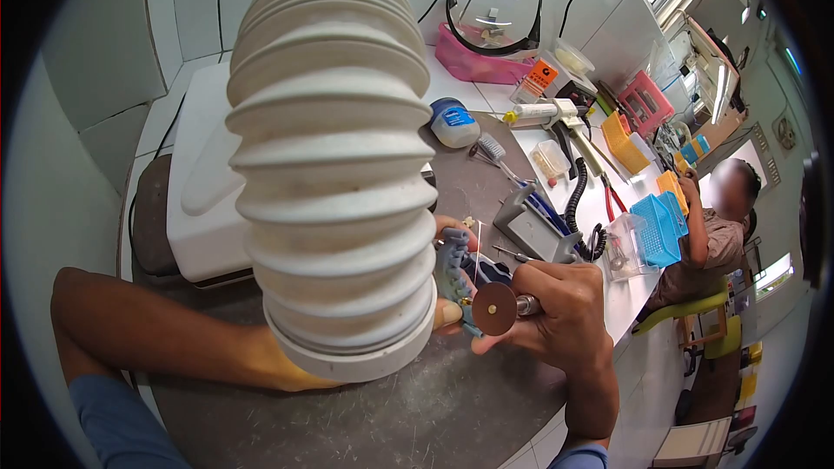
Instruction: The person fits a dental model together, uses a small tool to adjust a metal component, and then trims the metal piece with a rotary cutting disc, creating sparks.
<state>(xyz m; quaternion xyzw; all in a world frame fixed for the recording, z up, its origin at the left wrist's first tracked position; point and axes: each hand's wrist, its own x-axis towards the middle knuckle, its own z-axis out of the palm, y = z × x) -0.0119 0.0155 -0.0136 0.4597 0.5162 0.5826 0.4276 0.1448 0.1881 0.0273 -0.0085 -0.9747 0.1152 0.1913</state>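
My right hand (pixel 563 313) is closed around a metal rotary handpiece (pixel 526 305). A round brown cutting disc (pixel 495 320) with a brass-coloured centre is mounted on its tip. Just left of the disc, the fingers of my left hand (pixel 447 314) grip a blue-grey dental model (pixel 452 265) with a row of tooth shapes. The disc overlaps the model's lower end in this view. Most of my left hand is hidden behind a wide white corrugated hose (pixel 334 165) that hangs in front of me.
A grey tool holder (pixel 532 224), a brush (pixel 492 149) and a blue-labelled jar (pixel 454 123) stand beyond my hands. Dark glasses (pixel 495 43) rest on a pink basket (pixel 478 61). Blue baskets (pixel 656 230) line the right side, where another person (pixel 717 234) sits. A white machine (pixel 204 200) is at left.
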